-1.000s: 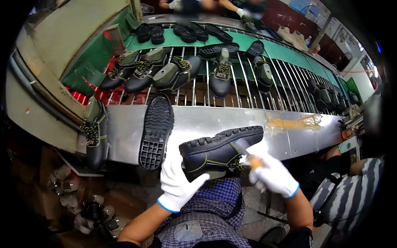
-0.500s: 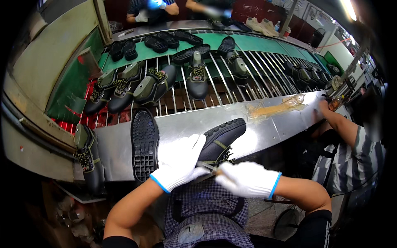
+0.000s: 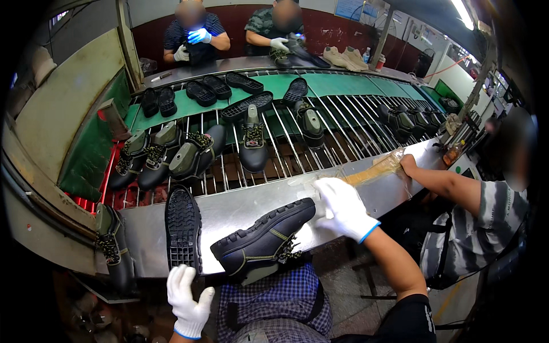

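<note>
A black work shoe (image 3: 269,237) with yellow stitching and a thick black outsole lies on its side at the bench's near edge. My left hand (image 3: 189,303), in a white glove, is raised left of the shoe, fingers stretched, holding nothing. Past the shoe's toe is my gloved right hand (image 3: 343,208), with thumb and fingers apart and nothing seen in it. Whether it touches the toe, I cannot tell. Left of the shoe a loose black outsole (image 3: 183,226) lies tread up. Another black shoe (image 3: 115,246) rests at the bench's left end.
Behind the metal bench (image 3: 372,203), a rack of metal rods (image 3: 337,137) carries several black shoes (image 3: 253,146). Loose soles (image 3: 240,83) lie on a green strip (image 3: 337,86). A co-worker's bare hand (image 3: 407,163) is by tan tape (image 3: 372,171) at right; two people sit opposite.
Both hands have let go of the shoe and moved apart, left hand down-left, right hand up. The tool with a thin blade in my right hand is out of sight. My view has shifted.
</note>
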The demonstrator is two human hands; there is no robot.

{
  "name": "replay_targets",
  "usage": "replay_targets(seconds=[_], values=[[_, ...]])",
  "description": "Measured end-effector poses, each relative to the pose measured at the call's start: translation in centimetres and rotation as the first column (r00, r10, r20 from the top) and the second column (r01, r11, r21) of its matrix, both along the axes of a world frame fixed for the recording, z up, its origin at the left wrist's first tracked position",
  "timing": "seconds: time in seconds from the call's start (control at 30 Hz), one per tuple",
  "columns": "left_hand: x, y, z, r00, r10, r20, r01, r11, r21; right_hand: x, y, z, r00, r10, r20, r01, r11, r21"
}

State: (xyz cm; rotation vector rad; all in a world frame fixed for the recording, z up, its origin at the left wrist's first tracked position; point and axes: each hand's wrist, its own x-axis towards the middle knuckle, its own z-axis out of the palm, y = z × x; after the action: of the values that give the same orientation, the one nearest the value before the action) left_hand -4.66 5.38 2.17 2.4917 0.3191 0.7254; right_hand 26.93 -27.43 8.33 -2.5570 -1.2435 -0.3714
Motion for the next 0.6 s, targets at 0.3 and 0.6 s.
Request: replay_targets(seconds=[0.3,0.6], values=[[4.6,1.4,5.7,1.0,0.03,-0.002,-0.03,0.993,0.11,6.5,0.2,2.8,0.945,0.222,0.239,-0.226,0.974,-0.008],[-8.6,20.3,-0.2,0.68,0.723,0.119,-0.707,0.606,0.365,19.4,-8.6,-1.6,0.593,-0.793,-0.138,0.791,0.541,0.286]])
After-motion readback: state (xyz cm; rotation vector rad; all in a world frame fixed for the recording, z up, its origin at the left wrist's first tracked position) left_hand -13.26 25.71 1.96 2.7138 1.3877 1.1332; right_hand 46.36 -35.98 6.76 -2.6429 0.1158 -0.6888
